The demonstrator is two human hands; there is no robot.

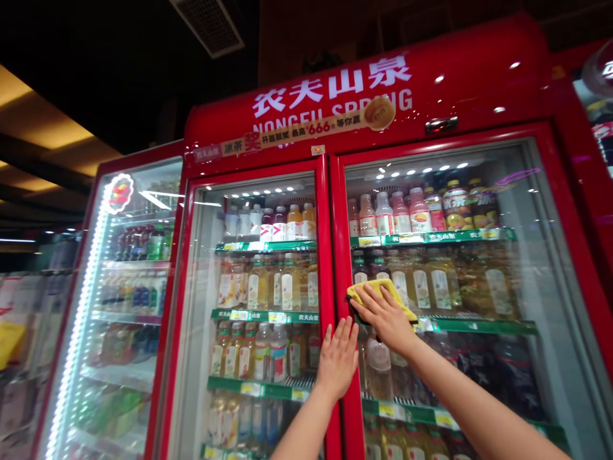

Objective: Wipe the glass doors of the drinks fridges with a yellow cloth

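Observation:
A tall red drinks fridge (339, 268) with two glass doors fills the middle of the view. My right hand (387, 318) presses a folded yellow cloth (402, 300) flat against the glass of the right door, near its red left frame. Below and to the left of it, my left hand (338, 359) lies against the red door frames where the two doors meet, its fingers stretched upward and holding nothing. Rows of bottles (287, 284) stand on green-edged shelves behind the glass. Both doors look closed.
Another lit fridge (129, 306) with drinks stands to the left. Part of a further red cabinet (594, 121) shows at the right edge. Blurred goods (29, 326) are at the far left, and a ceiling vent (208, 25) is overhead.

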